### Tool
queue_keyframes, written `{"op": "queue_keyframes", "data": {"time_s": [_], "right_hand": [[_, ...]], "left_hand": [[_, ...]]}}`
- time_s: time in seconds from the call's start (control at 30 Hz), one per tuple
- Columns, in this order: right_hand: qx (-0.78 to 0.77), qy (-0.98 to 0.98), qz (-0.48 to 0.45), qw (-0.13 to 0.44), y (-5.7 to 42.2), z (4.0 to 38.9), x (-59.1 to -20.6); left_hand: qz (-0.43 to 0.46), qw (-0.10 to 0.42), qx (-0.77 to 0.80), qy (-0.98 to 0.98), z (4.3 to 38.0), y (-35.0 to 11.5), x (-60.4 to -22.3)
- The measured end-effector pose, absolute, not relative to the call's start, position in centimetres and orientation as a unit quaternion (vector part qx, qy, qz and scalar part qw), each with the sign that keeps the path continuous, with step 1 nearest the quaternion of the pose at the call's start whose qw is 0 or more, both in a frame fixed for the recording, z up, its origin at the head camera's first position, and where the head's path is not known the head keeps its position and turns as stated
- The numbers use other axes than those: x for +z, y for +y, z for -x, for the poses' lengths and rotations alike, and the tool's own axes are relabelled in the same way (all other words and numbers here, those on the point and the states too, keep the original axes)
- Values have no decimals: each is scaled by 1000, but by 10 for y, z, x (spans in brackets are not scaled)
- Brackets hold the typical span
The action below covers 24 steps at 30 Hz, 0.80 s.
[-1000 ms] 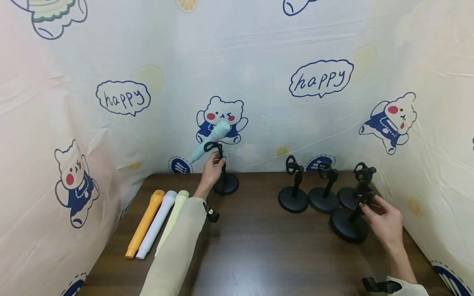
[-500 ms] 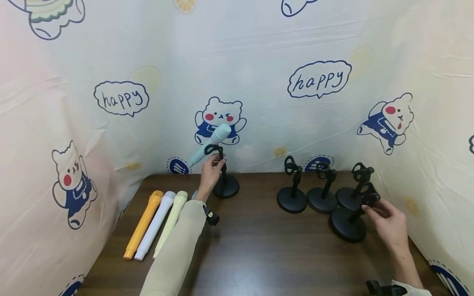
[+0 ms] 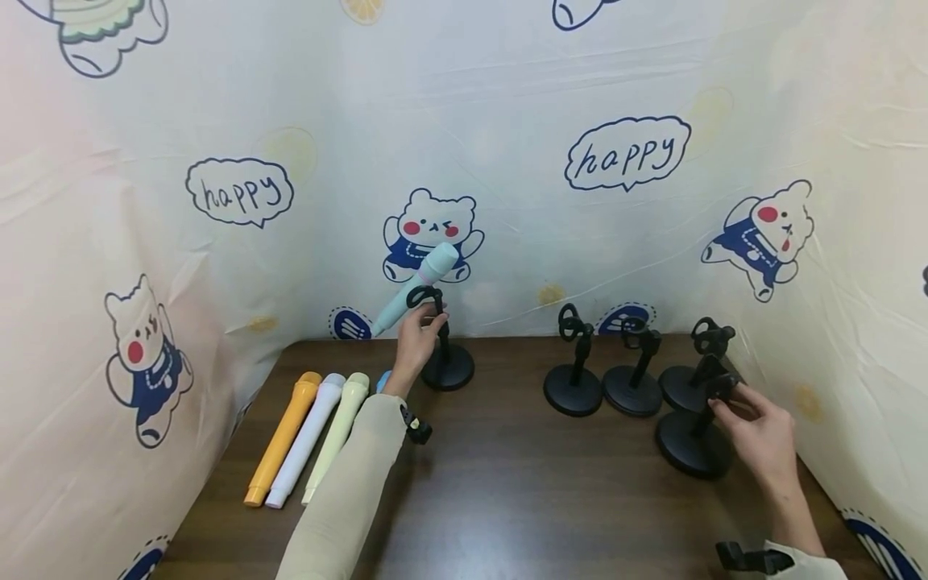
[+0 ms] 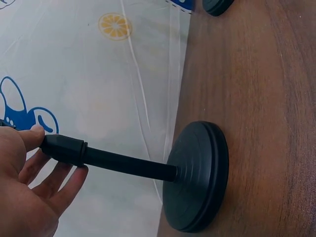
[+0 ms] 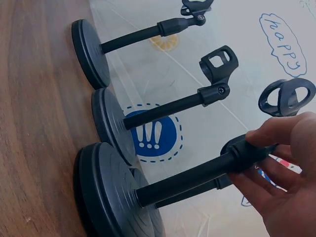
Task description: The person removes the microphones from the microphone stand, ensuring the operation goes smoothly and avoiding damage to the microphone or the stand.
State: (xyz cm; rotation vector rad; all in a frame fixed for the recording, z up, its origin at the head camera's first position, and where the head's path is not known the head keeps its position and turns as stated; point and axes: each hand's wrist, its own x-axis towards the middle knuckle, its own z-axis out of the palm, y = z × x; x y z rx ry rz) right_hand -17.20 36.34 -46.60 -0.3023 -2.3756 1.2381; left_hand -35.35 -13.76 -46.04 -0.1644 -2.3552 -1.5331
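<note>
My left hand [image 3: 416, 342] pinches the upper pole of a black microphone stand [image 3: 448, 368] near the back edge of the table. A light blue microphone [image 3: 416, 287] sits tilted in that stand's clip, its head up to the right. In the left wrist view, thumb and fingers surround the stand's collar [image 4: 64, 149]. On the right, my right hand [image 3: 761, 435] grips the collar of another black microphone stand [image 3: 693, 445], whose clip holds nothing. The right wrist view shows its round base [image 5: 111, 197] close to the table top; whether it touches I cannot tell.
Three more black stands [image 3: 573, 390] stand at the back right, close to the held one. Orange [image 3: 283, 439], lilac [image 3: 306, 439] and pale yellow [image 3: 337, 435] microphones lie side by side at the left. A blue object [image 3: 383, 380] shows partly behind my left wrist. Patterned cloth [image 3: 507, 201] encloses the table.
The left stand with the light blue microphone has shifted slightly right and nearer. The stand in my right hand has moved a little right over the last half second. Both hands keep their hold.
</note>
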Motion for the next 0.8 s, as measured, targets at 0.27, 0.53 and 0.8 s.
{"op": "queue_keyframes", "data": {"time_s": [0.27, 0.53, 0.8], "right_hand": [[426, -874, 111, 207, 361, 174, -468], [420, -881, 115, 182, 364, 173, -466], [407, -877, 108, 234, 355, 171, -461]], "left_hand": [[60, 165, -526, -832, 351, -135, -460], [72, 161, -526, -832, 344, -133, -459], [86, 159, -530, -828, 332, -131, -461]]}}
